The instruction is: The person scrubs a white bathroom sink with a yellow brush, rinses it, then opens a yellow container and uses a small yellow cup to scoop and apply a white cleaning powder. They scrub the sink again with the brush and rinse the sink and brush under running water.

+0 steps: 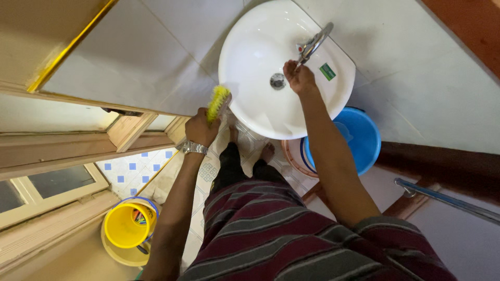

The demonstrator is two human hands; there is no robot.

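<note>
Straight ahead, against the wall: white round ceramic basin, with round metal drain at its middle and chrome lever tap on the far rim. At the tap's near end, touching it: right hand. At the basin's left rim, outside the bowl: yellow-bristled scrub brush, gripped in the left hand (silver metal wristwatch just behind, on the wrist). Under the basin's right side, on the floor: round blue plastic bucket. Well apart, low on the left: round yellow plastic bucket.

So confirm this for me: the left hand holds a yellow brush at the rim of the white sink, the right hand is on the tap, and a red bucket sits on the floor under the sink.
Not quite. The bucket under the sink is blue, not red, as the head view shows. The rest stands: the left hand holds the yellow brush at the rim, and the right hand is on the tap.
</note>
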